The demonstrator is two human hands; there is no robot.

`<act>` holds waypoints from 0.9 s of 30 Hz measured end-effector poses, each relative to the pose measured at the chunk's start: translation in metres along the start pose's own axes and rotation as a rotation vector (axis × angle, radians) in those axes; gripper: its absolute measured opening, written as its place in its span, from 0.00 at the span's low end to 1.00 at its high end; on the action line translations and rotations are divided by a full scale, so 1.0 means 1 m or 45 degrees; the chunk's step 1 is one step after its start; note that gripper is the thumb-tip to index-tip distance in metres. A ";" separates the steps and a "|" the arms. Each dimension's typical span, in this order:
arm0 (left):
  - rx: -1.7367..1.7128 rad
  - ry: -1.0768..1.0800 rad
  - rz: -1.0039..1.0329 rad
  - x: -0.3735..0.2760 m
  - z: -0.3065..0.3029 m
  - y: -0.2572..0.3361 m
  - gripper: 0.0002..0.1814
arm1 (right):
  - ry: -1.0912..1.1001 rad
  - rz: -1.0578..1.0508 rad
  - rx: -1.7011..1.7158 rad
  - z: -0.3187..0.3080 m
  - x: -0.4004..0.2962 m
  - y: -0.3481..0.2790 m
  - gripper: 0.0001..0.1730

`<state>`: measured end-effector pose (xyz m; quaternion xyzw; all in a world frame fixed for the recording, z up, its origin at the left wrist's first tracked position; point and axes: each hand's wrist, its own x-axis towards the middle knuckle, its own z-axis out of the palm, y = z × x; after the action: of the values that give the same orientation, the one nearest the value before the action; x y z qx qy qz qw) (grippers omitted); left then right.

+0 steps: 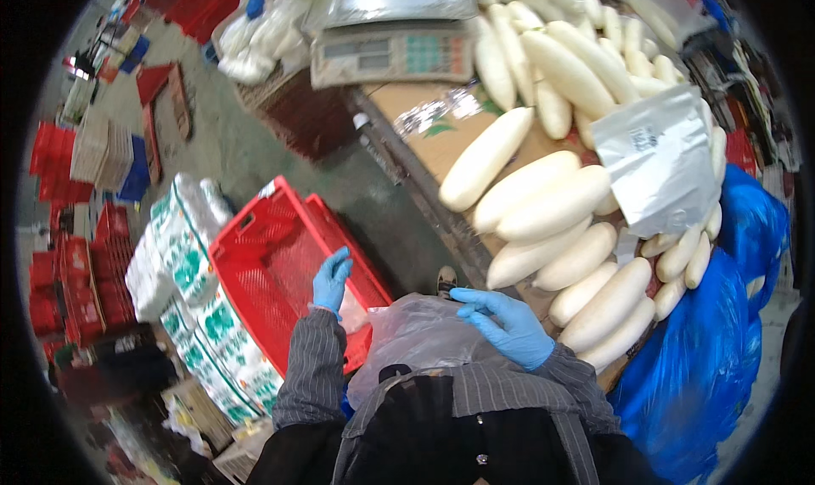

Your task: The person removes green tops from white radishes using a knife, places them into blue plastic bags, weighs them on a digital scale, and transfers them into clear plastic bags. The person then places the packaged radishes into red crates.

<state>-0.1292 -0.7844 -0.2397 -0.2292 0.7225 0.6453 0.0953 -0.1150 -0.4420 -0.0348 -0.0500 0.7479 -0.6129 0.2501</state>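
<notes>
My left hand (332, 280), in a blue disposable glove, hovers over a red plastic crate (267, 262) with its fingers apart and nothing in them. A pale item (352, 311) shows at the crate's near end, partly hidden. My right hand (506, 328), gloved likewise, is empty, its fingers stretched out towards the left. It is close to several white daikon radishes (554, 203) at the edge of the cardboard-covered table (407, 109). Below and between my hands spreads a translucent plastic bag or sheet (414, 332) in front of my waist.
A digital scale (391, 52) with a metal pan stands at the table's far end. A silvery bag (659, 160) lies on more radishes. Blue plastic bags (694, 351) bulge at the right. Wrapped white-and-green packs (191, 268) are stacked left of the crate. A red pallet jack (159, 103) stands beyond.
</notes>
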 end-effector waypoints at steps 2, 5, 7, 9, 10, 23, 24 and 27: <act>-0.060 -0.079 0.241 0.023 0.043 0.081 0.18 | 0.045 -0.057 0.092 -0.010 -0.002 -0.010 0.19; 0.062 -0.240 0.603 0.055 0.110 0.187 0.16 | 0.135 -0.142 0.161 -0.025 -0.003 -0.017 0.19; -0.062 -0.509 0.883 0.075 0.160 0.236 0.14 | 0.248 -0.198 0.236 -0.035 -0.006 -0.023 0.19; 0.021 -0.701 0.941 0.082 0.211 0.281 0.13 | 0.367 -0.196 0.243 -0.046 -0.007 -0.029 0.19; 0.142 -0.764 1.028 0.076 0.239 0.307 0.12 | 0.439 -0.170 0.265 -0.050 -0.008 -0.028 0.19; 0.931 -0.976 2.070 0.036 0.521 0.328 0.44 | 1.647 -0.043 0.392 0.016 0.000 -0.052 0.19; 1.100 -1.161 1.905 0.036 0.524 0.338 0.44 | 1.698 -0.015 0.452 0.021 0.000 -0.058 0.18; 1.238 -1.550 1.591 0.063 0.536 0.343 0.45 | 1.734 -0.005 0.457 0.019 -0.013 -0.051 0.18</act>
<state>-0.4253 -0.2526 -0.0420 0.6255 0.7272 0.2213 0.1763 -0.1069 -0.4661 0.0146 0.3855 0.6254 -0.6222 -0.2704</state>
